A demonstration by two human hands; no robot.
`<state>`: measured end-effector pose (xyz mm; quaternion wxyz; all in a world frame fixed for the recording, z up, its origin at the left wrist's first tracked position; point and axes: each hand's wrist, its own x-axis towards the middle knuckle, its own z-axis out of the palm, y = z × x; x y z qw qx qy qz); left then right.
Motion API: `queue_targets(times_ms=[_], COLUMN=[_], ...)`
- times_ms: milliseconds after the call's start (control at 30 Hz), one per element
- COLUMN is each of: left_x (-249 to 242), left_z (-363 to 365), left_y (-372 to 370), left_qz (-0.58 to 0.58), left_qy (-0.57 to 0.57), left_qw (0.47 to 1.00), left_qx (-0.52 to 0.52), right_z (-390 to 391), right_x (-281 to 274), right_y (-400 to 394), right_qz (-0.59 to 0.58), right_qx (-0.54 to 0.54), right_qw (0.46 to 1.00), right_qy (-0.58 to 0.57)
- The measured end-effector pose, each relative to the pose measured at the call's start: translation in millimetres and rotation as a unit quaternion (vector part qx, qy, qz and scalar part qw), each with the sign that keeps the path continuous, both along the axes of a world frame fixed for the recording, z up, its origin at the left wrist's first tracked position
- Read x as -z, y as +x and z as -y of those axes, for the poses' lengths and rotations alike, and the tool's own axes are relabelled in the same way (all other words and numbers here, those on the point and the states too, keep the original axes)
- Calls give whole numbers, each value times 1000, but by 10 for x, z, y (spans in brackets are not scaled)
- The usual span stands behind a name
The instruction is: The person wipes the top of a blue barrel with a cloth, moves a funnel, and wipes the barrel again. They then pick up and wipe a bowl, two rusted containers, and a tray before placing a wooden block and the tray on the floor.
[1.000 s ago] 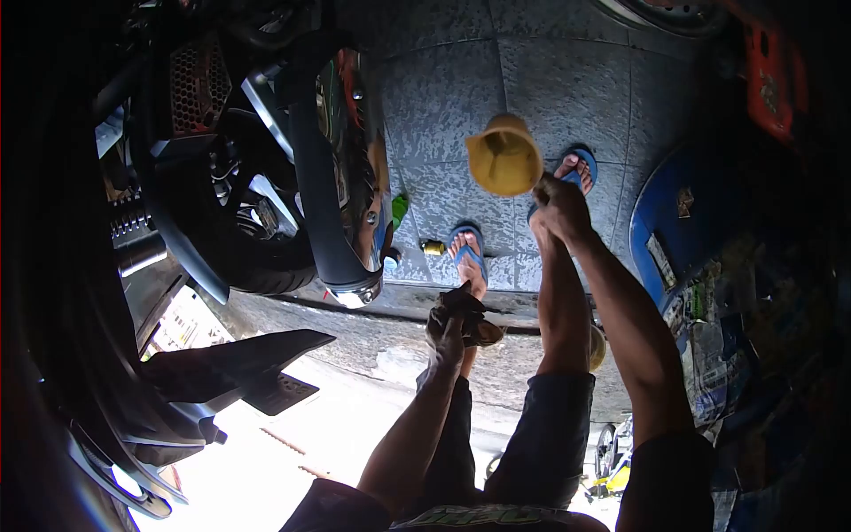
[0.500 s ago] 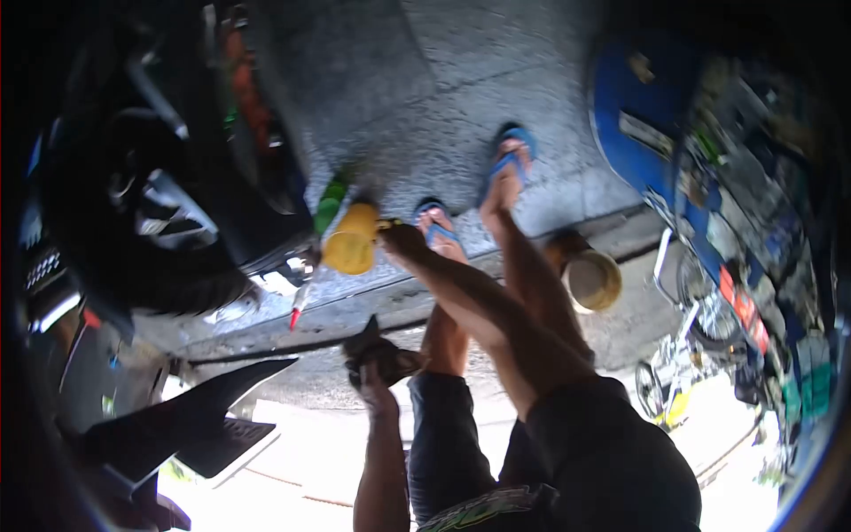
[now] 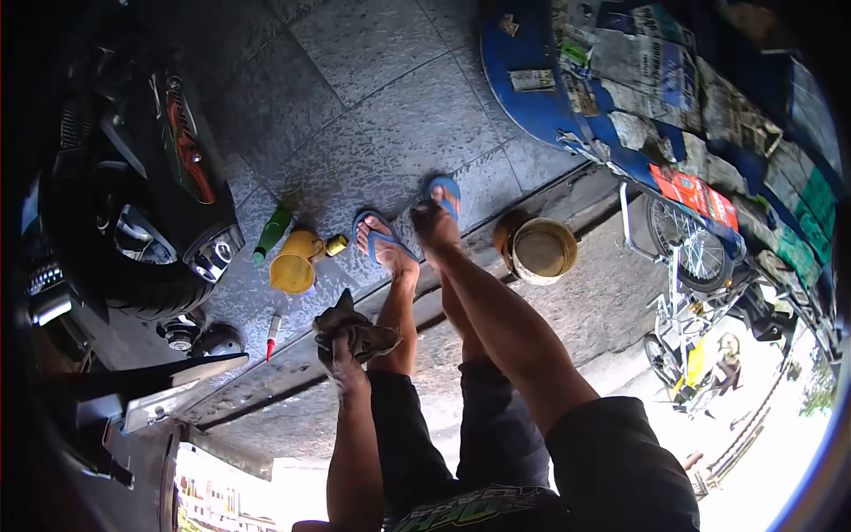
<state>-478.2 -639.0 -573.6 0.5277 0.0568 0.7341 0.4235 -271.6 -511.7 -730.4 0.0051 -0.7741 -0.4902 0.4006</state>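
Note:
My left hand (image 3: pixel 341 341) is shut on a dark crumpled rag (image 3: pixel 355 326), held in front of my left shin. My right hand (image 3: pixel 434 222) hangs low by my right foot in its blue flip-flop (image 3: pixel 446 189), with nothing visible in it; its fingers are hidden behind the back of the hand. A yellow funnel (image 3: pixel 292 264) lies on the grey tiled floor to the left of my left flip-flop (image 3: pixel 379 239). A green bottle (image 3: pixel 272 232) and a small yellow cap (image 3: pixel 336 245) lie beside the funnel.
A motorcycle's rear tyre (image 3: pixel 133 266) and chrome exhaust tip (image 3: pixel 215 253) stand at the left. A red-tipped tool (image 3: pixel 273 335) lies near the step edge. A round tin (image 3: pixel 541 250) sits on the right, beyond it a blue drum (image 3: pixel 532 80) with newspapers and a small bicycle (image 3: pixel 700 266).
The yellow funnel has left my right hand and now lies on the floor by the green bottle. My right hand has swung right, to my foot. The view turned.

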Motion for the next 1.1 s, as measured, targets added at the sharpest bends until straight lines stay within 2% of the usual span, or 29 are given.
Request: queue_targets(times_ms=[33,67,100,133,167,200,233,267,300,333,367,400,433,500,567,633,733,767,800,867,900,1000,1033,1100], left_x=[-24,17,23,45,55,421,508,1042,1341,1629,1609,1575,1418,1935,1843,2105,1936,2038,2264,2539,2534,2467,2429,2205], left_z=[-45,-21,-44,-62,-14,256,365,688,886,1078,969,847,705,1026,883,979,817,879,977,1137,1192,1286,1331,1382], left_y=[81,143,253,403,515,550,687,762,892,1025,1319,1619,1871,2194,2765,3097,3521,3587,3615,3600,3592,3577,3545,3485], left_qz=[-10,-15,-17,10,37,28,-86,-84,-118,-155,-191,-228,-224,-213,-174,-158,-153,-155,-172,-200,-204,-323,-326,-302], left_qy=[50,88,96,59,19,13,-48,-53,-50,-45,-62,-78,-134,-138,-179,-173,-217,-212,-190,-48,-44,68,69,94], left_qw=[998,993,992,994,994,986,963,953,930,904,873,838,810,805,748,737,744,743,753,733,730,635,629,719], left_qx=[38,78,81,93,106,166,252,288,343,395,444,490,524,536,615,634,614,615,606,648,650,699,702,619], right_z=[40,159,357,529,890,1015,1066,1315,1600,1822,2083,2385,2428,2439,2611,2907,3502,3720,3877,4148,4271,4522,4595,4637], right_x=[-51,-150,-243,-363,-341,-625,-886,-744,-520,-329,17,429,333,57,-233,-503,-923,-977,-1069,-1184,-1209,-1173,-1139,-1098], right_y=[250,605,943,1280,1715,1848,1968,2189,2416,2608,2838,3068,3059,2991,3106,3318,3626,3765,3867,4025,4103,4219,4214,4147], right_qz=[7,-25,-43,2,213,273,325,330,333,214,204,15,-58,-210,-233,-264,-259,-246,-238,-237,-245,-254,-261,-251], right_qx=[54,170,255,290,204,291,370,409,445,478,475,464,474,495,629,632,602,606,607,614,619,628,632,655], right_qw=[997,981,953,937,941,915,870,848,823,845,849,885,878,840,736,719,740,741,741,735,727,713,706,690], right_qy=[51,85,161,193,166,68,-29,-72,-118,-110,-107,-26,11,71,95,118,151,153,158,165,168,179,185,176])
